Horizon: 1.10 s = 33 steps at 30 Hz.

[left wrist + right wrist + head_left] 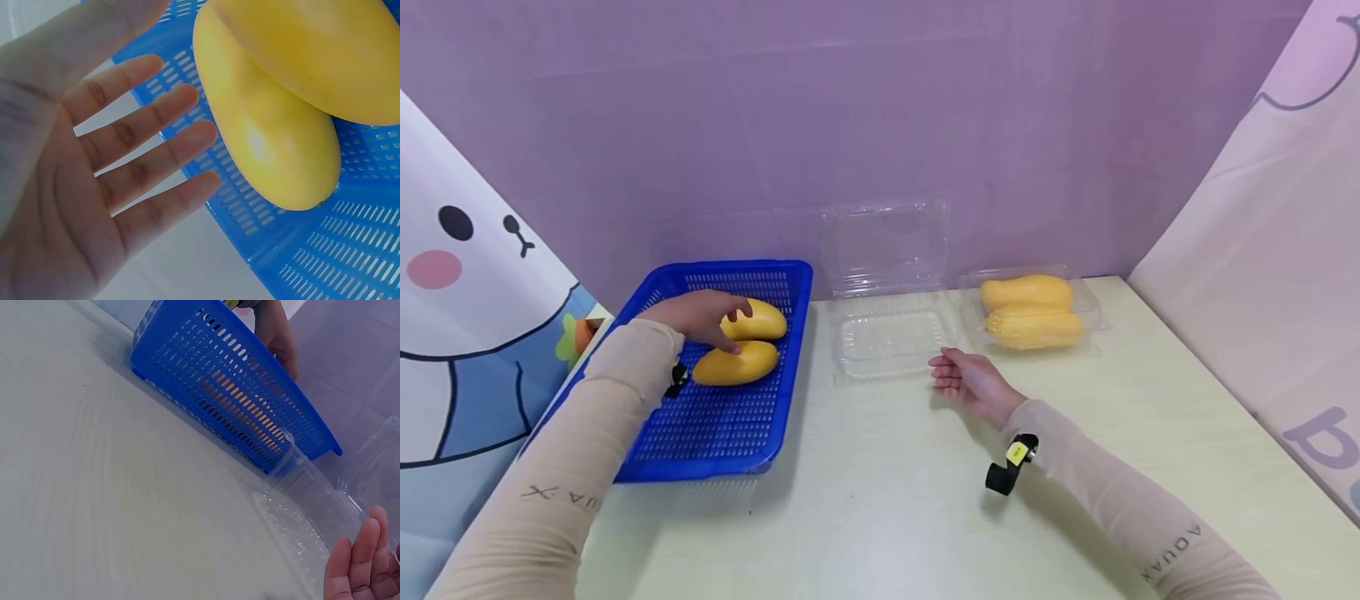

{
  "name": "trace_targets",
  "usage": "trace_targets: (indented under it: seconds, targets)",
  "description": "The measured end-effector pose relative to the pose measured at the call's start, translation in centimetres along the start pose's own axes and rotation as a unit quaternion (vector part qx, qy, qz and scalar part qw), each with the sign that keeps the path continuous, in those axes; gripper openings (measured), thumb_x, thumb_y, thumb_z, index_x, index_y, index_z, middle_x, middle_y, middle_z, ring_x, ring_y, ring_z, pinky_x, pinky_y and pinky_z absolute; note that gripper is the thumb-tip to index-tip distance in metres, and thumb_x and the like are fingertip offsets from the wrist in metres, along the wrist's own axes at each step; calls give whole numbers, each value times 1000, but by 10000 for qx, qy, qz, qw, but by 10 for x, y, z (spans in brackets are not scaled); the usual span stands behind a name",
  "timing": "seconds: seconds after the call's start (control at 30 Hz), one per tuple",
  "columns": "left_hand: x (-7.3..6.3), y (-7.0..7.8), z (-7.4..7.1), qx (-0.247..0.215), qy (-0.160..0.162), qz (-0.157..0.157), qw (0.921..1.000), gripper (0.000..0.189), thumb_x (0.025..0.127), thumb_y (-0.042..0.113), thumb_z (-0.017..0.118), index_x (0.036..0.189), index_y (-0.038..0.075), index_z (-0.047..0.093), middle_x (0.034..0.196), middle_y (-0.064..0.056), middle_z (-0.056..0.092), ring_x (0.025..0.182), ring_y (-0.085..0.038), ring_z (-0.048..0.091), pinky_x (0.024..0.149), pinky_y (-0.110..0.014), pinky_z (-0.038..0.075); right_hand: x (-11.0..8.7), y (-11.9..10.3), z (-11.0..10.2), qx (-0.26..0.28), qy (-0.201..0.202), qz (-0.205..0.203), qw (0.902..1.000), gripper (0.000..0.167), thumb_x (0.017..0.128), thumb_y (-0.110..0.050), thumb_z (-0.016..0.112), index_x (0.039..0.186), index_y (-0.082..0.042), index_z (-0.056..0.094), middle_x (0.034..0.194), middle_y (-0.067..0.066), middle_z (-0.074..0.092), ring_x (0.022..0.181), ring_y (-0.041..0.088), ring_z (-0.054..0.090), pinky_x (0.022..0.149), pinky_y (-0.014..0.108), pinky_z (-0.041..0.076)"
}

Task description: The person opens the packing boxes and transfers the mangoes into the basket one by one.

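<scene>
My left hand (698, 317) reaches over the blue basket (700, 458), fingers spread above two yellow mangoes, a rear mango (765, 320) and a front mango (737, 364). In the left wrist view its fingers (147, 144) are straight and apart, beside the mangoes, with nothing held. My right hand (973, 386) has its fingers loosely bent at the front right corner of an open clear plastic clamshell box (891, 333), whose lid stands up against the backdrop. The right wrist view shows those fingertips overlapping the clear box (300, 519).
Right of the open box, another clear clamshell (1093, 312) holds two yellow mangoes (1033, 325). A purple backdrop (880, 108) rises behind the pale table (880, 517), with printed cloths (467, 333) on both sides. Small camera mounts (1011, 467) sit on the wrists.
</scene>
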<state>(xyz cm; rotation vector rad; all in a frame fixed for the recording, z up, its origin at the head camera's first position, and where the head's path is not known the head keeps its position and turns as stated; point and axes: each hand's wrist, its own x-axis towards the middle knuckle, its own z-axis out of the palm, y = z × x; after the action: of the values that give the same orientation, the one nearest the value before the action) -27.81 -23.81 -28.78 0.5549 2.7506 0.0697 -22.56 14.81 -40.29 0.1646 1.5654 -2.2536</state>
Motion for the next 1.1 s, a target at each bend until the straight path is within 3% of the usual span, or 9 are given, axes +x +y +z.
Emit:
trace_targets:
  seconds: [0.3,0.6,0.9,1.1]
  targets:
    - [-1,0,-6,114,239,34,9996,53,82,28,72,127,7,54,118,-16,59,105,-33,54,89,-54,46,-7,-7,-10,92,-62,-46,9999,37,102,-15,37,78,-8,65,65,-2,63,61,6,60,66,21,53]
    - [0,1,-14,24,386,265,9989,54,84,31,71,129,7,54,126,-16,57,112,-34,52,95,-55,42,-9,-12,-22,197,37,-39,9998,38,102,-16,37,78,-9,66,65,-1,64,62,6,61,68,22,54]
    - [-4,19,-23,132,572,511,9970,47,86,30,69,125,8,57,125,-12,58,112,-31,54,95,-51,44,-12,-16,-38,282,109,-60,9995,40,103,-16,35,78,-8,66,66,-2,64,62,5,61,68,21,54]
    - [-2,30,-28,132,534,532,9971,48,88,36,66,127,10,55,127,-10,57,116,-31,52,96,-51,43,-11,-19,-50,519,281,-90,9982,42,102,-16,34,77,-8,66,66,-2,64,61,5,61,66,20,54]
